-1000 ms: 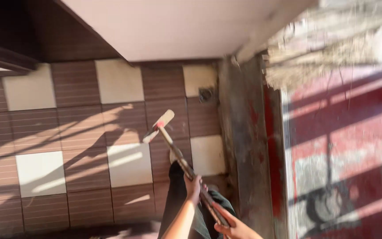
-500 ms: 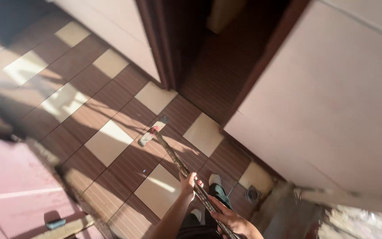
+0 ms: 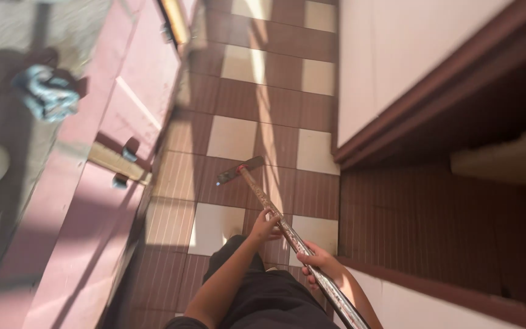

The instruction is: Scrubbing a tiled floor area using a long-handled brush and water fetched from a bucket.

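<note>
Head view: I'm seeing both hands wrapping a long rusty, speckled metal handle [image 3: 287, 231]. Left hand [image 3: 265, 225] is gripping mid-shaft, right hand [image 3: 315, 261] is clenching lower down. The flat blade head [image 3: 240, 170] is resting on the ribbed brown-and-cream checkered tile floor [image 3: 232, 137], near the pink painted door [image 3: 123, 116].
</note>
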